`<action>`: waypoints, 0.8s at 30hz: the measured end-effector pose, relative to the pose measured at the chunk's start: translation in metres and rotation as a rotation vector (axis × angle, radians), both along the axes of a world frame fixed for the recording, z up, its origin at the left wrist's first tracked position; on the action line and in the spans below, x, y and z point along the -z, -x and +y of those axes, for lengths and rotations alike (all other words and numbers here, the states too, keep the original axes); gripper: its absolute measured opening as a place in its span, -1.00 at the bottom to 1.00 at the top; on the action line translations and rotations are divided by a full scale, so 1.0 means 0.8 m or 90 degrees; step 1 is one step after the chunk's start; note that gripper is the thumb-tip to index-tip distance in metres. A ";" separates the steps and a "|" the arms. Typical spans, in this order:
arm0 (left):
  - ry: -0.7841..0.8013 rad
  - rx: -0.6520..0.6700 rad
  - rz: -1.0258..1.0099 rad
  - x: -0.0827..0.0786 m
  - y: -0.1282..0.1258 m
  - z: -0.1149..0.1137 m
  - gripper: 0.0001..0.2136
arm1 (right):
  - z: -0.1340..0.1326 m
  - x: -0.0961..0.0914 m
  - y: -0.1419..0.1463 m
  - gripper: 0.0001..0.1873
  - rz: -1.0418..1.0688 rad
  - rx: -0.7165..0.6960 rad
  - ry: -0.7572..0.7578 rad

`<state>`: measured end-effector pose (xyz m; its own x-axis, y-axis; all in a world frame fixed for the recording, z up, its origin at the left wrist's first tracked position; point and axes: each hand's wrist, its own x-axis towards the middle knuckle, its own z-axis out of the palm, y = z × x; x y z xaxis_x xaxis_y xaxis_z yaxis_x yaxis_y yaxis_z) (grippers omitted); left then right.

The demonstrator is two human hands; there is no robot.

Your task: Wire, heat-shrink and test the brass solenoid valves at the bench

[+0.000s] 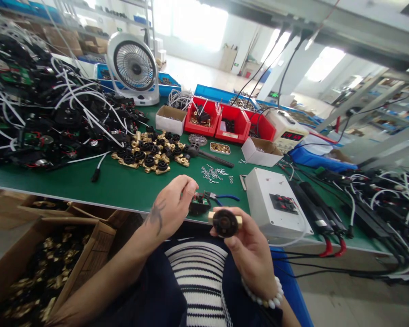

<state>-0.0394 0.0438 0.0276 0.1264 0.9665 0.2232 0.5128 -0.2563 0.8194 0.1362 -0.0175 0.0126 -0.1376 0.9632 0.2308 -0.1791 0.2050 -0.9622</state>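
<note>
In my right hand (254, 245) is a brass fitting with a round black cap (226, 223), its round face turned up toward me just past the table's front edge. My left hand (175, 202) is raised to the left of it, thumb and fingers curled together; whatever is between them is hidden. Beside the left fingertips lies a black housing with a green circuit board (199, 203). Blue-handled pliers (226, 197) rest just right of that housing. Small metal clips (213, 173) are scattered farther back, near a black-handled tool (211, 156).
Brass fittings with black caps (153, 152) are piled at centre left. Behind stand red bins (202, 118), a white fan (134, 68) and a white carton (262, 154). A grey box (276, 204) is at right. Tangled cabled units (37, 109) crowd the left; a cardboard box (98, 245) sits below.
</note>
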 end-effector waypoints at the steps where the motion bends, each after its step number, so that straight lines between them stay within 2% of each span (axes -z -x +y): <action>1: 0.002 -0.015 0.098 0.006 -0.004 0.005 -0.69 | 0.001 0.001 -0.003 -0.67 0.018 0.021 0.002; 3: 0.027 -0.006 0.244 0.021 -0.019 0.008 -0.66 | 0.001 0.004 -0.006 -0.65 0.049 0.051 0.011; 5: 0.057 0.011 0.274 0.037 -0.039 0.006 -0.60 | 0.000 0.006 -0.005 -0.62 0.068 0.061 0.032; 8: 0.067 0.000 0.204 0.058 -0.061 0.011 -0.54 | -0.003 0.007 -0.001 -0.60 0.099 0.047 0.069; 11: 0.086 -0.008 0.097 0.066 -0.057 0.026 -0.57 | -0.005 0.004 0.002 -0.56 0.145 0.014 0.115; 15: 0.138 0.037 -0.109 0.055 -0.027 0.034 -0.61 | -0.007 0.002 0.003 -0.49 0.165 -0.044 0.189; 20: 0.328 0.103 -0.631 0.028 -0.010 0.012 -0.59 | -0.009 0.007 0.008 -0.46 0.134 -0.102 0.211; 22: 0.329 0.111 -0.702 0.021 -0.012 0.001 -0.54 | -0.009 0.009 0.010 -0.48 0.115 -0.113 0.214; 24: 0.276 0.115 -0.666 0.018 -0.014 -0.009 -0.51 | -0.008 0.010 0.011 -0.52 0.099 -0.112 0.216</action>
